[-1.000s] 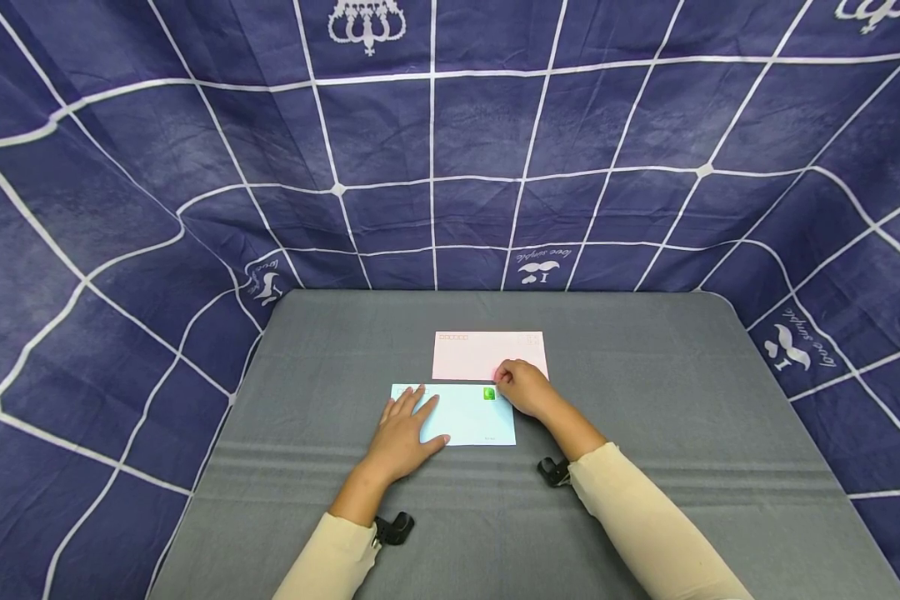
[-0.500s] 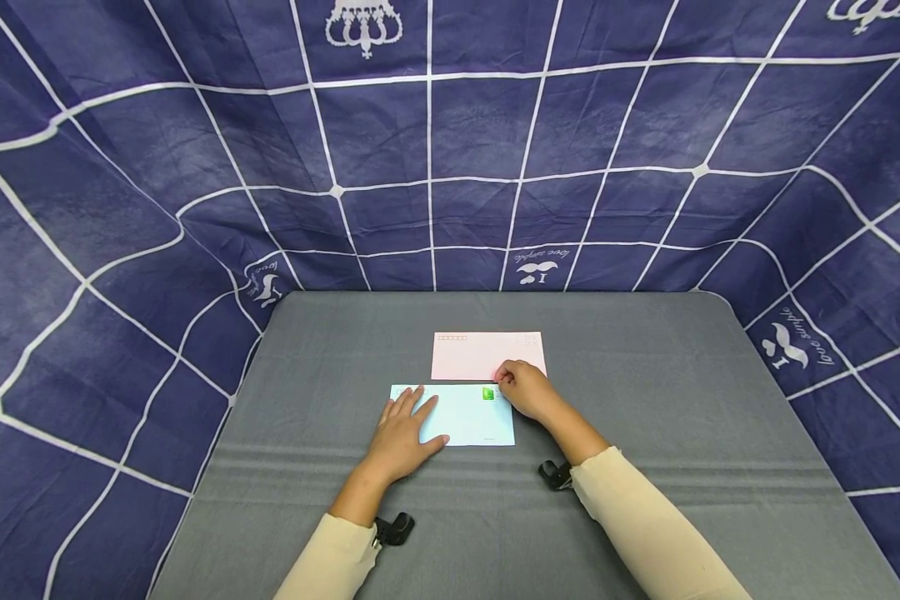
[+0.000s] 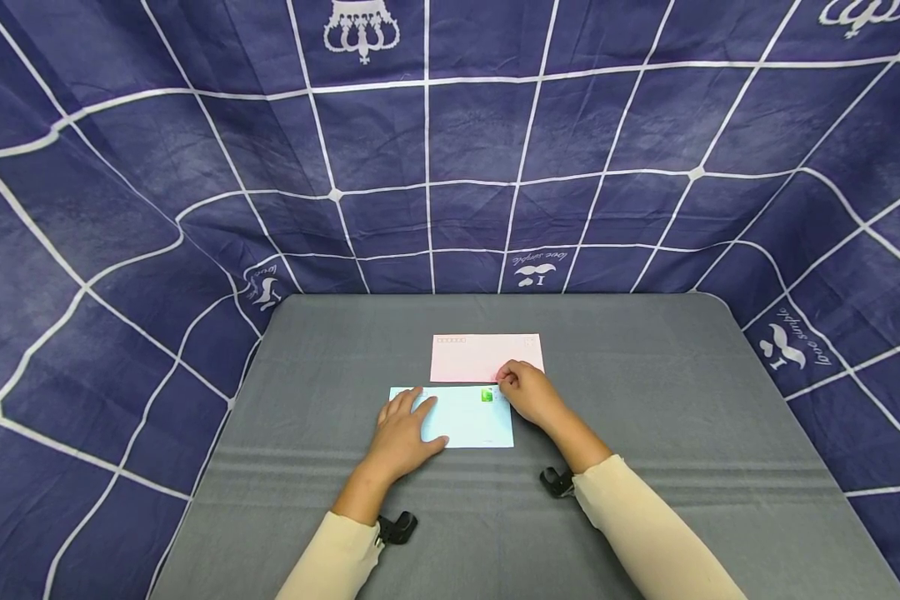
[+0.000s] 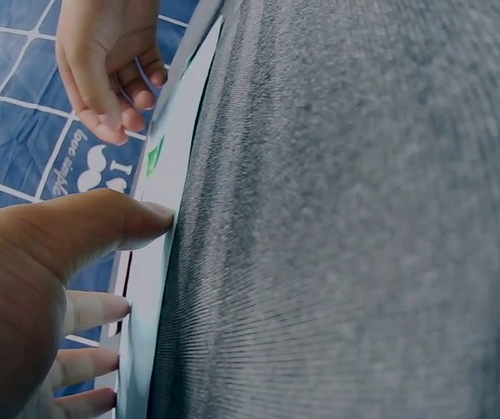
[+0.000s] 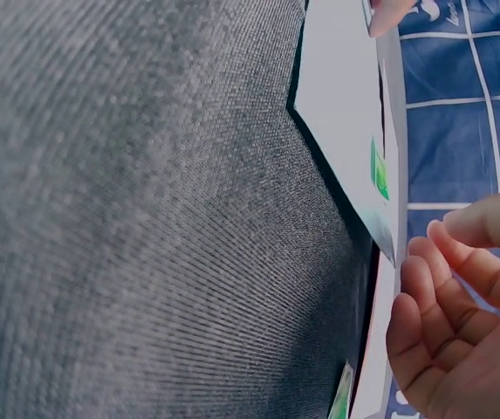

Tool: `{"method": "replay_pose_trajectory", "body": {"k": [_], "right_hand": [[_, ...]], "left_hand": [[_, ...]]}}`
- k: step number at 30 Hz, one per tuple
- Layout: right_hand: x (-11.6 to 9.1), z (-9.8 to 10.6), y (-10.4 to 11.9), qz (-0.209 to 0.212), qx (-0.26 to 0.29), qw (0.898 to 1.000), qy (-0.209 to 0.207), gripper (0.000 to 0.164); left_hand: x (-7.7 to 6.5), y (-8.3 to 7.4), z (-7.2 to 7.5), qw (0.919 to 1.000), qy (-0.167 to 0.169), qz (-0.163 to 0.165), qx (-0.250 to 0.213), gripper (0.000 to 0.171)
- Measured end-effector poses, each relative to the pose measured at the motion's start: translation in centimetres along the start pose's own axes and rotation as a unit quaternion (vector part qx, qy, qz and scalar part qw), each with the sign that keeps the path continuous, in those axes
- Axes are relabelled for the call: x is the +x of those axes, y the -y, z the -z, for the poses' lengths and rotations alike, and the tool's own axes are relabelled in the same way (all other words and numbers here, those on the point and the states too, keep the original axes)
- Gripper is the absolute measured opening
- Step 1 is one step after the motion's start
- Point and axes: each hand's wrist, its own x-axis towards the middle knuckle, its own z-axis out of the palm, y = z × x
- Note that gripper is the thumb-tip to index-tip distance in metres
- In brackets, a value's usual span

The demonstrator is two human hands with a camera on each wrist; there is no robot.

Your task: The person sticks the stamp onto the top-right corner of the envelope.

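Observation:
A pale blue envelope lies flat on the grey table, with a green stamp near its upper right corner. My left hand rests on its left part, fingers spread and thumb at the near edge. By the upper right corner is my right hand, its fingers curled. In the right wrist view, my right thumb and index finger meet at the tips, with nothing visible between them. A pink envelope lies just behind the blue one, partly hidden by my right hand.
A small green-and-white piece shows low in the right wrist view; the head view hides it. The grey table reaches back to a blue curtain with white grid lines, which also rises along both sides.
Both hands keep their places and the envelopes stay put. Only the head view has shifted very slightly.

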Motion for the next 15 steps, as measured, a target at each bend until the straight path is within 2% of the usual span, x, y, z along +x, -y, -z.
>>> {"method": "replay_pose_trajectory", "body": {"k": [8,15], "right_hand": [[-0.31,0.26,0.06,-0.004,0.04,0.999,-0.004,0.008],[-0.59,0.77,-0.21,-0.009,0.063,0.998,-0.012,0.009]], "left_hand": [[0.37,-0.16,-0.64,0.9991,-0.043,0.001,0.005,0.065],[0.71,-0.5,-0.58,0.9971,-0.072,0.011,-0.02,0.054]]}}
